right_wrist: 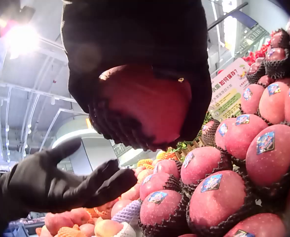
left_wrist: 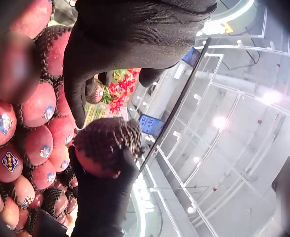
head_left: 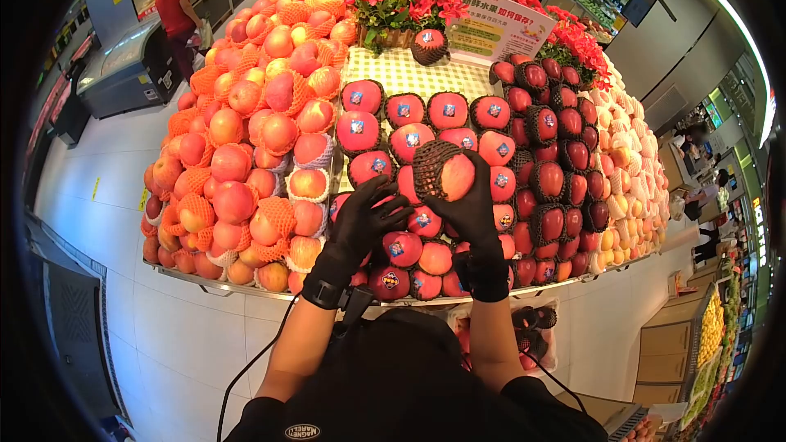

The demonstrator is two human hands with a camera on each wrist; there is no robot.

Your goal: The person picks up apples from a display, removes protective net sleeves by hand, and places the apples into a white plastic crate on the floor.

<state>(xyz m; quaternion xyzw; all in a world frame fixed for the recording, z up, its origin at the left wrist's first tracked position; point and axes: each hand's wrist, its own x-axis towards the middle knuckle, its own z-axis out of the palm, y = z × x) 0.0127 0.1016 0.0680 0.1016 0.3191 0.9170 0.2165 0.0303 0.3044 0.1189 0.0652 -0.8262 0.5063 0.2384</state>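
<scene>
My gloved right hand (head_left: 468,221) grips an apple (head_left: 457,177) partly covered by a black foam net (head_left: 431,168), held above the rows of stickered red apples. In the right wrist view the apple's bare red side (right_wrist: 150,101) faces the camera, with the net bunched along its lower edge. Gloved too, my left hand (head_left: 364,217) hovers just left of the apple, fingers spread and relaxed, holding nothing. The left wrist view shows the netted apple (left_wrist: 103,143) in the right hand, below the left hand's fingers.
Orange-netted apples (head_left: 233,164) pile up at left; dark red apples (head_left: 548,180) in black nets stand at right. Behind are red flowers (head_left: 409,0), a sign (head_left: 499,24) and one netted apple (head_left: 429,47) on a checked cloth (head_left: 385,69). A person in red (head_left: 173,12) stands far left.
</scene>
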